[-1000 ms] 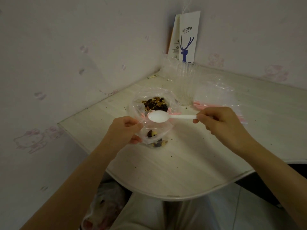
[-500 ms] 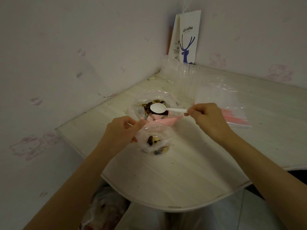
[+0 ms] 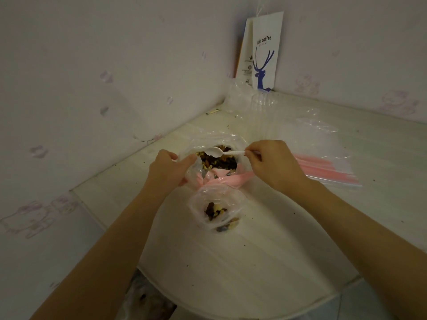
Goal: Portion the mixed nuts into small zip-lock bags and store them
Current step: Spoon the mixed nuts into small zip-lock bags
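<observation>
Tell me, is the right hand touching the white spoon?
Touching: the head view shows the right hand pinching the white spoon by its handle end.

Dim corner, patterned wallpaper (image 3: 92, 88), pale table (image 3: 231, 262)

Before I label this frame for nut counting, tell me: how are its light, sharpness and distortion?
Head view: dim, flat light, so the nuts in the small bag read as dark lumps. Head view: fairly sharp, the white spoon unsmeared, the paper bag lettering legible. Head view: wide-angle stretch toward the corners.
</observation>
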